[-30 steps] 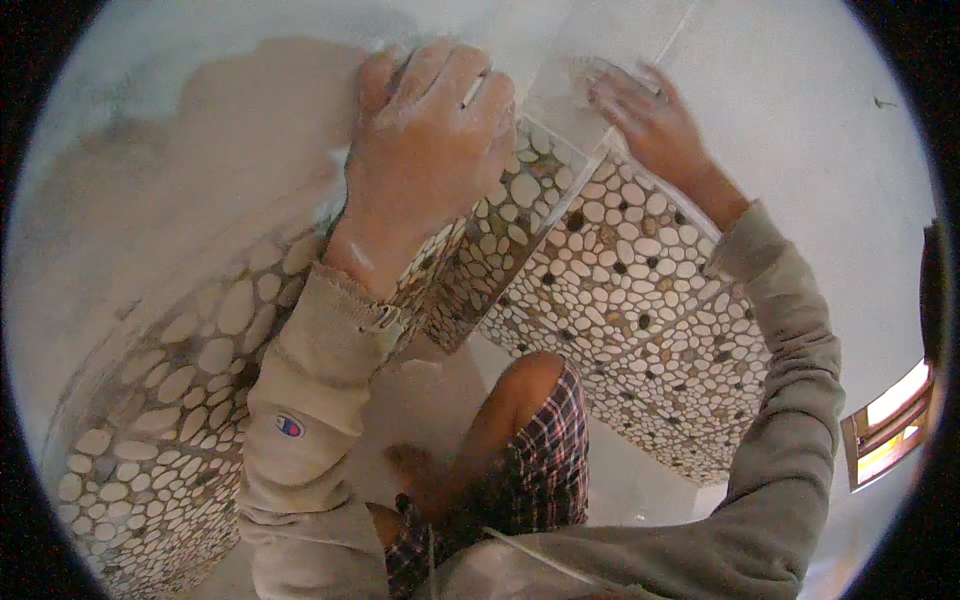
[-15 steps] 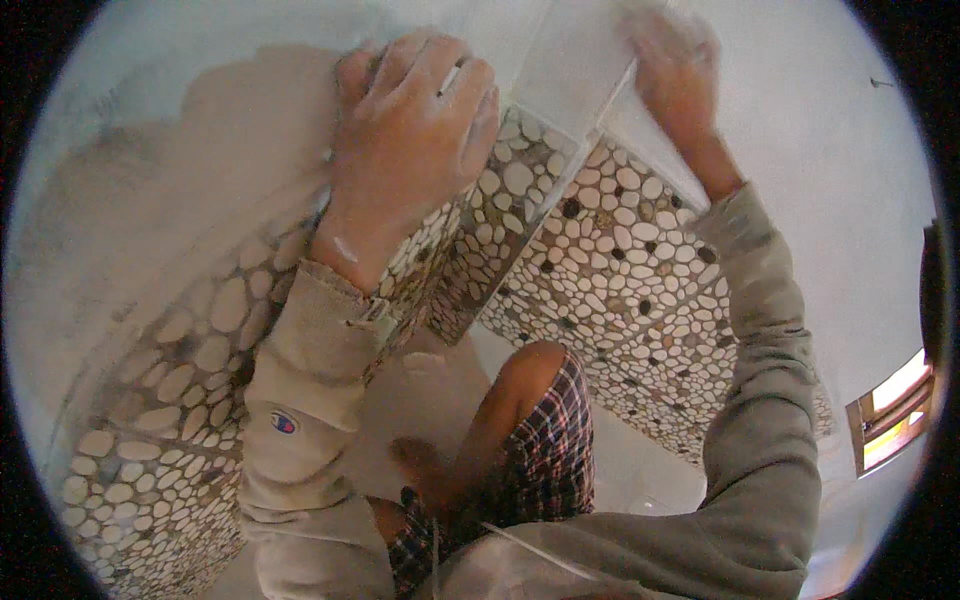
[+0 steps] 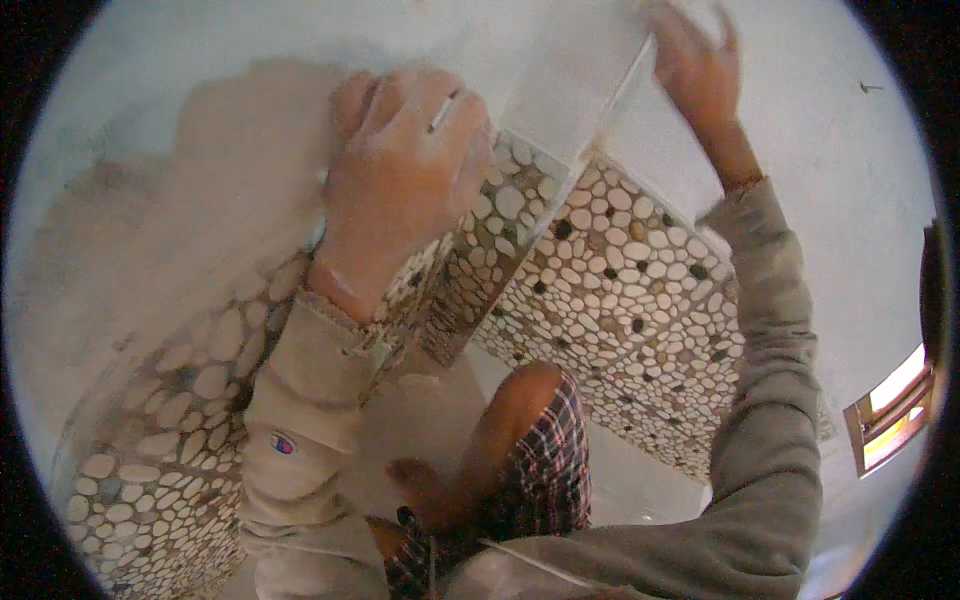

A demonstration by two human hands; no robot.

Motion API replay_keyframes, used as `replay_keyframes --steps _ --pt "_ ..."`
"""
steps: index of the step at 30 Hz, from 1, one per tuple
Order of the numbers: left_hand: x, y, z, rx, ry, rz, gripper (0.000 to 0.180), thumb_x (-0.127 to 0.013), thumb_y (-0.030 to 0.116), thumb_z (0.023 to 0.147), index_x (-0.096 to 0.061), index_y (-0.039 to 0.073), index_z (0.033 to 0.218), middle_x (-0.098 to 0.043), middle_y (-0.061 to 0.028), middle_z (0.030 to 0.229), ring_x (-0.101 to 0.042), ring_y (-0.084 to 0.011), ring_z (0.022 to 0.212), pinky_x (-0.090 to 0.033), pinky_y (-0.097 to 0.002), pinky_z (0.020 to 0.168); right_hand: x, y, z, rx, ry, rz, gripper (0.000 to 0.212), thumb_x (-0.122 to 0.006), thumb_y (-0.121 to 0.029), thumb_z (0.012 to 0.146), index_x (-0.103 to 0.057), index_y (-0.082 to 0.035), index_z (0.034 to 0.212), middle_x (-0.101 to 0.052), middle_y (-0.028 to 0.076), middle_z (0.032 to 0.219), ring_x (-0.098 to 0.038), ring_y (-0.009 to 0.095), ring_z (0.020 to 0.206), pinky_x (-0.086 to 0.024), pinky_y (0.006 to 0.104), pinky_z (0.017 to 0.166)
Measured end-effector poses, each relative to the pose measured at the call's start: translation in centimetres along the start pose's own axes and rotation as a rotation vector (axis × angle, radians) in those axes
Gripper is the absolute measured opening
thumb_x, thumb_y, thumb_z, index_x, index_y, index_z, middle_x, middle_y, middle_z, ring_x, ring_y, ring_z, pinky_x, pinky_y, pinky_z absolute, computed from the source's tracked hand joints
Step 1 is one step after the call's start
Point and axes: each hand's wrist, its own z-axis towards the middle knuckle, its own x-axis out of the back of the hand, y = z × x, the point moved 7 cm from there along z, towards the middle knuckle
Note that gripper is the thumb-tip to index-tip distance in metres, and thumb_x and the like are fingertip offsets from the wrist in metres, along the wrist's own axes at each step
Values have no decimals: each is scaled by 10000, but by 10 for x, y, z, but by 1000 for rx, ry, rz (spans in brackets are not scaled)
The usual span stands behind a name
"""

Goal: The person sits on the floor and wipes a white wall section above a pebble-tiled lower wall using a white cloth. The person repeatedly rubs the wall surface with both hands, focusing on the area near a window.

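While the left grip (image 3: 408, 170) curls against the brown-patched pale wall (image 3: 240, 150) | right grip (image 3: 692, 45) blurs beside a corner edge (image 3: 625, 85) (cannot tell whether either clasps anything) | pebble tiling (image 3: 610, 280) below | window (image 3: 892, 410) far right

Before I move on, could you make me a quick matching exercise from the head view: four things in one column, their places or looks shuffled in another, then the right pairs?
Things:
1. Left hand
2. Right hand
3. Plaid shorts
4. Brown-framed window

Places and looks:
A. Near the right edge, with bright light showing
B. Left of centre, back of it toward the camera, beside the brownish patch
C. Low in the middle, checked in dark and light
D. Close to the top edge, right of centre, fingers blurred

Right pairs: 1-B, 2-D, 3-C, 4-A.
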Motion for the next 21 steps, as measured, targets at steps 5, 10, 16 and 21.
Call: replay_keyframes --steps 5,10,16,21 --pt "2 6 2 6 47 52 99 -619 190 802 -596 106 849 -579 -34 942 -541 -225 992 -377 -421 876 -32 -84 -60 494 10 101 292 -575 -127 822 -621 -153 1109 -640 21 1177 -660 206 943 -395 446 1011" --pt "7 -7 -3 10 -9 72 108 -617 193 804 -602 105 864 -583 -41 955 -544 -238 993 -384 -416 881 10 -29 50 -271 -639 55 297 -573 -138 804 -629 -155 1095 -634 28 1171 -576 223 1115 -368 430 1076" --pt "7 -4 0 -6 43 17 113 -612 194 804 -599 102 867 -582 -44 956 -544 -244 983 -388 -412 887 -1 -124 -8 500 -37 195 323 -569 -125 797 -617 -140 1116 -605 27 1229 -525 187 1192 -325 405 1103" --pt "1 -2 0 36 9 -33 113 -609 196 798 -588 96 846 -574 -48 938 -544 -243 974 -390 -404 886 5 -93 9 292 -112 90 353 -625 -218 805 -610 -158 1153 -532 28 1329 -450 178 1273 -309 457 1086"
